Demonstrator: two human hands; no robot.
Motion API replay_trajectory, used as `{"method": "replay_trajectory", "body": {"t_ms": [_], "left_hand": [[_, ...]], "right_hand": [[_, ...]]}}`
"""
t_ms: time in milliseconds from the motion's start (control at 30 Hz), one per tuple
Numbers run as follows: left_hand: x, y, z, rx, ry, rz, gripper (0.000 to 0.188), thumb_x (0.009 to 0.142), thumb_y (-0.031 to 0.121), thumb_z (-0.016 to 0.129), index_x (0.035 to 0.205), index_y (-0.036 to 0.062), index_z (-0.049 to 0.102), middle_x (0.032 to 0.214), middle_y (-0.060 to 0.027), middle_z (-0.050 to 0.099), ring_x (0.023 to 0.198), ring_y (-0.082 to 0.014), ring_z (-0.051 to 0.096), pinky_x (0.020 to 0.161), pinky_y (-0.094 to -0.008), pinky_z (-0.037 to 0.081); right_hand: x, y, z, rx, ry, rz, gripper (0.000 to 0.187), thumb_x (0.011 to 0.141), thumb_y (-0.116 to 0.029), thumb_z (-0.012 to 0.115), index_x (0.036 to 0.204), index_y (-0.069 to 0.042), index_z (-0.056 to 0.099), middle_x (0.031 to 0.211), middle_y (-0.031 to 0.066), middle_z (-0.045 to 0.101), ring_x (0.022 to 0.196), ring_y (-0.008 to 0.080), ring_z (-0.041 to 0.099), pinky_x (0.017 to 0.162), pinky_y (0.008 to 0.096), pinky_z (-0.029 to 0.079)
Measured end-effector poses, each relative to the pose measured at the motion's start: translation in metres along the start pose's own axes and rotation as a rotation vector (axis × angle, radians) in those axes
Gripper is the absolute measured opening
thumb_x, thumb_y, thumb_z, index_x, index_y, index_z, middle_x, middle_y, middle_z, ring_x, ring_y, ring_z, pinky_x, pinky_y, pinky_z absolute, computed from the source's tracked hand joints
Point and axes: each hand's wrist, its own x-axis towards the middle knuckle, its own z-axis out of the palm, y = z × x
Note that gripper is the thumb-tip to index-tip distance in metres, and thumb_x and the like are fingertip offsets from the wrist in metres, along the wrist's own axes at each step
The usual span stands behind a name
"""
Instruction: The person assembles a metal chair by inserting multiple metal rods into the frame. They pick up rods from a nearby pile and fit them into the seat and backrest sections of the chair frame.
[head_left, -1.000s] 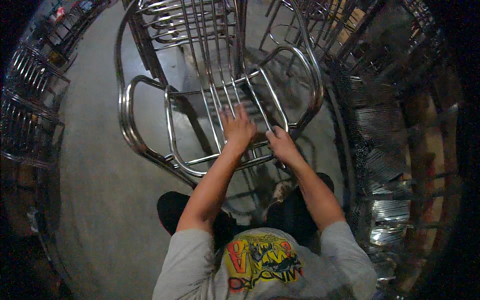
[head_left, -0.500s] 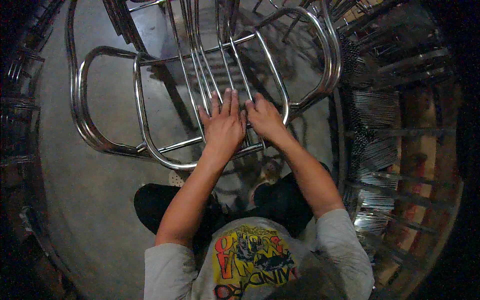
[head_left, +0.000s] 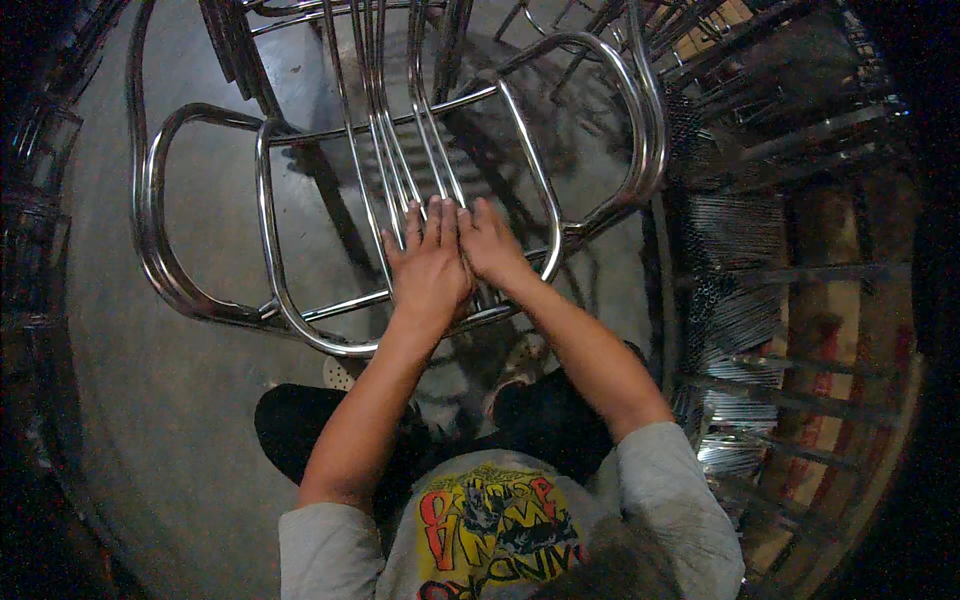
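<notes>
A shiny bent-tube metal chair frame (head_left: pixel 265 190) lies before me, with looped armrests at both sides. Several thin metal rods (head_left: pixel 372 170) run lengthwise across its seat part, bunched near the middle. Over their near ends my left hand (head_left: pixel 430 275) rests palm down, fingers stretched out along the rods. Just right of it, touching or nearly so, my right hand (head_left: pixel 492 248) lies on the rightmost rods with its fingers extended. Both palms hide the rods beneath them, and the right thumb is hidden.
Stacks of metal rods and tubes (head_left: pixel 740 320) sit in a rack along the right side. More metal frames (head_left: pixel 40 200) stand at the far left edge. Grey concrete floor (head_left: pixel 180 400) lies under the chair frame, and my bent knees are close to its near edge.
Both hands have shifted left and slightly nearer to me. The right-hand rods have slid left across the seat frame, closer to the middle rods. The view has also shifted a little.
</notes>
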Motion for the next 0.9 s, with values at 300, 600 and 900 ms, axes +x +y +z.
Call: {"method": "replay_trajectory", "body": {"t_ms": [300, 600, 900], "left_hand": [[-0.002, -0.002, -0.002, 0.033, 0.042, 0.045, 0.058, 0.090, 0.031, 0.050, 0.142, 0.0064, 0.041, 0.147, -0.0138, 0.042, 0.138, -0.0355, 0.036, 0.106, -0.0668, 0.026], [0.007, -0.005, 0.004, -0.096, -0.135, -0.018, 0.062, 0.091, 0.028, 0.054, 0.147, 0.0097, 0.033, 0.143, -0.0174, 0.044, 0.131, -0.0450, 0.040, 0.104, -0.0584, 0.035], [0.006, 0.008, 0.001, 0.064, -0.054, 0.059, 0.055, 0.097, 0.035, 0.044, 0.146, 0.0089, 0.036, 0.151, -0.0109, 0.037, 0.142, -0.0339, 0.027, 0.111, -0.0593, 0.024]], "right_hand": [[-0.007, -0.001, -0.025, -0.298, -0.180, -0.171, 0.037, 0.092, -0.026, 0.050, 0.108, 0.007, 0.055, 0.113, 0.0345, 0.057, 0.102, 0.0449, 0.060, 0.087, 0.0527, 0.049], [-0.099, 0.024, -0.086, 0.027, 0.501, -0.184, 0.031, 0.091, -0.027, 0.061, 0.109, -0.001, 0.059, 0.095, 0.0234, 0.066, 0.092, 0.0403, 0.064, 0.078, 0.0470, 0.050], [-0.287, 0.353, -0.281, -0.154, 0.634, 0.790, 0.059, 0.090, -0.035, 0.057, 0.134, 0.002, 0.048, 0.129, 0.0241, 0.057, 0.121, 0.0364, 0.053, 0.102, 0.0414, 0.041]]}}
